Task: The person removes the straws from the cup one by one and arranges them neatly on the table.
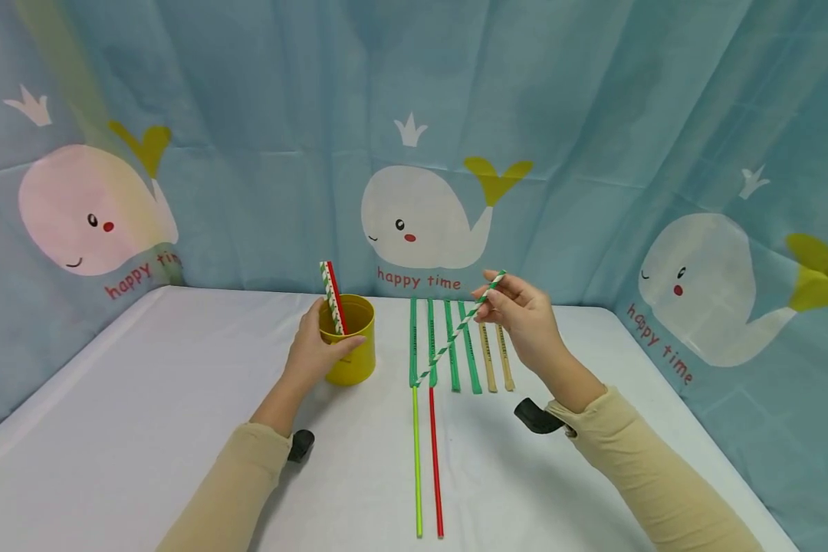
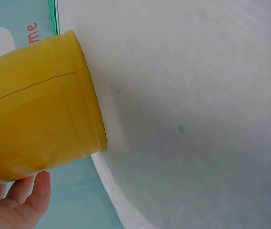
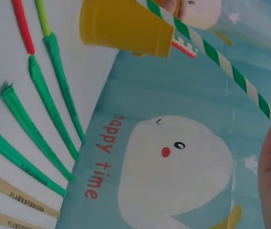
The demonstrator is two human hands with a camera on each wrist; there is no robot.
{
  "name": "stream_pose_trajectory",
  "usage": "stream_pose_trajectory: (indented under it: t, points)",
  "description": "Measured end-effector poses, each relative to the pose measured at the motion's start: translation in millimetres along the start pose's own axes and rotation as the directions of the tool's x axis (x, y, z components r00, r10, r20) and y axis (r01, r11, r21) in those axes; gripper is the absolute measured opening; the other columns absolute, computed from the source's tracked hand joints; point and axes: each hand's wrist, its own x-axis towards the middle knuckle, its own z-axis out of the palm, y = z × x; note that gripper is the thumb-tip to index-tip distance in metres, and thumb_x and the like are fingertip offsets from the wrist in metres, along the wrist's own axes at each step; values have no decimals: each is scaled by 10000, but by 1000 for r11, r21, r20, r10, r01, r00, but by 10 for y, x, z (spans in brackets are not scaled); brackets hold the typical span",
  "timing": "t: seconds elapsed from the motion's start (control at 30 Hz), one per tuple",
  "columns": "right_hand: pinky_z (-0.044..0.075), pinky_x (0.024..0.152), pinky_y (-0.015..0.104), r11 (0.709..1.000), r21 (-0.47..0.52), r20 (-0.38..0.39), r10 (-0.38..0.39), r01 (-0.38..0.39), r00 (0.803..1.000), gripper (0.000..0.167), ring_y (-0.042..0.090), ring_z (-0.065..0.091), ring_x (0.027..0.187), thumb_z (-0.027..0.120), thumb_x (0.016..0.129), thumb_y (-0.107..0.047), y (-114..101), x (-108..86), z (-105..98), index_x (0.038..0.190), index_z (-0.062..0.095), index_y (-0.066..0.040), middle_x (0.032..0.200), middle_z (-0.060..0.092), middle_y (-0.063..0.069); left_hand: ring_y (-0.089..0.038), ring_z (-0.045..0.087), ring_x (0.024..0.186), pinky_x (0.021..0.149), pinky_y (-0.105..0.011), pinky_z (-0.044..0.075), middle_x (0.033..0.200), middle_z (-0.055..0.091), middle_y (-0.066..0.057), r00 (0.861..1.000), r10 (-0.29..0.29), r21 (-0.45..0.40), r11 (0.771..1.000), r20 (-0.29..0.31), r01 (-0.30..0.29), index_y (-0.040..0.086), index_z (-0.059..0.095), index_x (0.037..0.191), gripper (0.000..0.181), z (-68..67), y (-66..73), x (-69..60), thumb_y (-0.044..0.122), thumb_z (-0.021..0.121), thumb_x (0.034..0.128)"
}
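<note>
My left hand [image 1: 310, 346] grips the side of a yellow bucket-like cup [image 1: 355, 359], its thumb across the front. Inside stand patterned white straws [image 1: 330, 297] and a red straw [image 1: 339, 300], leaning left. In the left wrist view the fingers touch the cup [image 2: 40, 109]. My right hand [image 1: 527, 318] pinches the upper end of a green-and-white striped paper straw [image 1: 455, 334]. That straw slants down left over the green wrappers [image 1: 453, 345], its lower end near the top of a light green straw [image 1: 417, 460]. Beside the latter lies a red straw [image 1: 437, 468].
Several slim green wrappers lie in a row on the white tabletop [image 1: 145, 429], with two tan wrappers [image 1: 487, 359] at their right. A blue curtain [image 1: 262, 199] printed with whales hangs behind and at both sides.
</note>
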Motion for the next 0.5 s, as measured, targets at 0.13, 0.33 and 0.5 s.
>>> stream_pose_trajectory:
  t: [0.13,0.33,0.5]
  points:
    - [537,712,228,996,-66,-7,55,-55,998,368,80,602,703,507,986,17,45,-22,-45,1311,450,181,891,689,-45,-384,307,1346,1109,-565,273,1511,239,-215,1000,16,-6,1000,2,-16,69,95,1550,1014,4,6,0,383,757,848]
    - [535,645,215,983,-123,-47,135,-140,990,370,78,611,713,571,959,0,205,-96,-33,1285,462,138,834,672,-74,-384,296,1358,1109,-566,272,1524,228,-213,1000,16,-2,1000,5,-16,62,90,1551,1019,13,14,-6,382,756,849]
    - [555,593,241,978,-152,-34,137,-141,990,254,137,620,669,598,940,21,361,-159,1,1149,499,125,819,663,-28,-388,280,1370,1112,-573,260,1538,207,-209,1000,-12,11,1000,1,12,72,68,1556,1038,-9,16,-3,400,752,847]
